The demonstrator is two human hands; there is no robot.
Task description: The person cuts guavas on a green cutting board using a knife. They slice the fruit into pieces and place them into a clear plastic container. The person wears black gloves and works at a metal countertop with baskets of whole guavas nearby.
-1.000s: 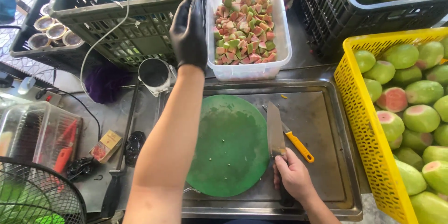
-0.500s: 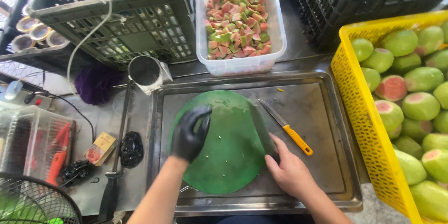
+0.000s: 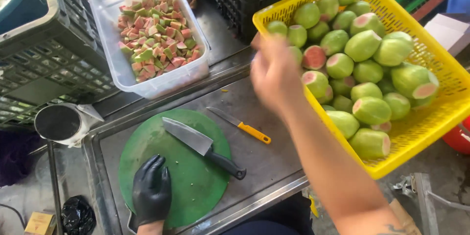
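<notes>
The right hand (image 3: 274,71) is bare and up at the near rim of the yellow basket (image 3: 440,103), blurry, fingers loosely curled with nothing in the grip that I can make out; whether it touches a fruit yet, can't tell. The closest guavas (image 3: 313,58) sit just past its knuckles, a pile of green ones, several with a trimmed end showing pink flesh. I'd guess they're firm and a bit hefty for their size, with smooth skin that turns slick at the wet cut faces, so a full palm wrap around the green middle looks safer than pinching the ends.

The left hand (image 3: 152,191), in a black glove, lies flat on the near edge of the round green cutting board (image 3: 196,186), fingers spread, holding nothing. A big knife (image 3: 200,145) with a black handle rests across the board, nobody gripping it. Just beside it on the metal tray (image 3: 274,159) lies a small knife with an orange handle (image 3: 240,126). Further back, a clear tub of diced guava (image 3: 154,36) stands on the worktop.
</notes>
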